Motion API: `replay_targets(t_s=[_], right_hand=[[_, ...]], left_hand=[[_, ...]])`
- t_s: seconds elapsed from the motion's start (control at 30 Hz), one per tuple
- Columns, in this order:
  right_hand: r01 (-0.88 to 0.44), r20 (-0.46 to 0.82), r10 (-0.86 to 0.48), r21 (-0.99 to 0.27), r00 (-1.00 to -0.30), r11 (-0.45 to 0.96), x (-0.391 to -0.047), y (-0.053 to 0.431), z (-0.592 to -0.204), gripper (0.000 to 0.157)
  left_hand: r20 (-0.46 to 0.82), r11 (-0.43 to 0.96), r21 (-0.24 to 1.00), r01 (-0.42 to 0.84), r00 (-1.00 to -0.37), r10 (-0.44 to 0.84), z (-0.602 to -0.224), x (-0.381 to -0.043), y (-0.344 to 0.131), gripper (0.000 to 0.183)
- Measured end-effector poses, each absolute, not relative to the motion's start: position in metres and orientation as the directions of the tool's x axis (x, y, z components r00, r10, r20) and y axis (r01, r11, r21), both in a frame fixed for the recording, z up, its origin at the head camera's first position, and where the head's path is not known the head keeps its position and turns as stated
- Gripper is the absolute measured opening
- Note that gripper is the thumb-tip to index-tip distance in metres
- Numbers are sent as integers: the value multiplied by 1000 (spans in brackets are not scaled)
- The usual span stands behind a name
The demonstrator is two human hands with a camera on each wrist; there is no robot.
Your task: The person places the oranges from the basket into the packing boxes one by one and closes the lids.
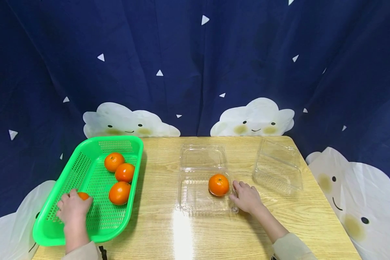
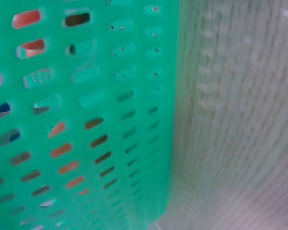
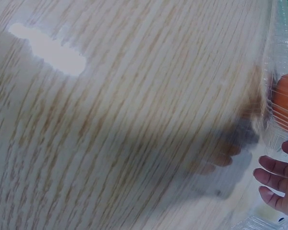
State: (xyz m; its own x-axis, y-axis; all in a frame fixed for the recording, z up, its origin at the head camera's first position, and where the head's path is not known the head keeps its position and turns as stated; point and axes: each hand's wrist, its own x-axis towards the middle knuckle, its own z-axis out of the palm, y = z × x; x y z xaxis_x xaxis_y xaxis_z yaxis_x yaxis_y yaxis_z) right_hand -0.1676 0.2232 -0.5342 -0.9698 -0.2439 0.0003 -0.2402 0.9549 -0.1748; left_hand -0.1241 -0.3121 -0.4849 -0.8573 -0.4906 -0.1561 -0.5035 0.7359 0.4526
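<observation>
In the head view my left hand (image 1: 74,208) reaches into the green basket (image 1: 134,196), its fingers curled over an orange (image 1: 83,195) that is mostly hidden beneath them. Three more oranges lie along the basket's right side, the nearest one (image 1: 119,193) apart from my hand. My right hand (image 1: 247,196) is beside a clear plastic clamshell box (image 1: 195,196), fingertips right at its right edge. The box lies unfolded, with a single orange (image 1: 219,185) in its near half. In the right wrist view the fingers (image 3: 273,179) are loosely extended, below that orange.
A second clear clamshell box (image 1: 277,166) stands unfolded at the table's back right. The wooden table (image 1: 159,231) ends at a dark blue curtain (image 1: 182,54) with cloud pictures. The basket wall (image 2: 101,86) fills much of the left wrist view.
</observation>
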Motion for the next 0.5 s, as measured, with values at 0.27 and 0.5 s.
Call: replay_targets(t_s=[0.27, 0.5], right_hand=[[-245, 3, -248, -175, -969, 954, -167, 223, -533, 26], [-253, 10, -255, -175, -967, 951, -168, 223, -535, 29]], left_hand=[[-171, 717, 469, -515, -850, -498, -491, -122, -317, 69], [-180, 714, 472, -517, -850, -496, -493, -121, -319, 71]])
